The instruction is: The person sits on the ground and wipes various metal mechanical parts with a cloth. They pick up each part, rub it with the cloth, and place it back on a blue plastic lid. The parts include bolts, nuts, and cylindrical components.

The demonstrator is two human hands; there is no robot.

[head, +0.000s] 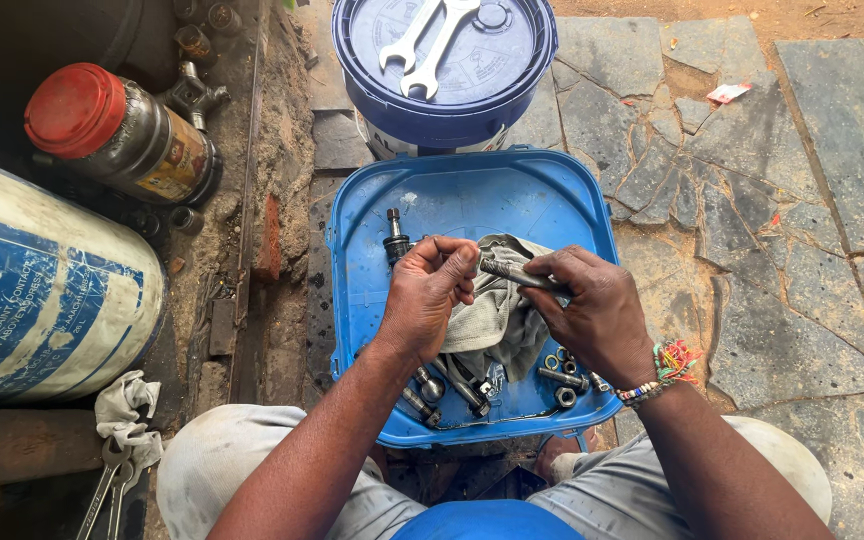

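My left hand [430, 295] and my right hand [592, 310] meet over a blue square plastic lid [572, 200] used as a tray. Between them is a slim metal rod-like part [517, 273]; my right hand grips its right end and my left fingers pinch its left end. A grey rag [492, 315] hangs under both hands. An upright metal fitting [395, 240] stands on the tray just left of my left hand. Bolts, nuts and washers [560, 378] lie along the tray's near edge.
A blue round bucket lid [512, 80] with two wrenches [427, 45] stands beyond the tray. At left are a red-capped dark jar [122, 130], a large blue-white drum [42, 290], a white rag [127, 405] and spanners [107, 490]. Stone paving [792, 200] lies right.
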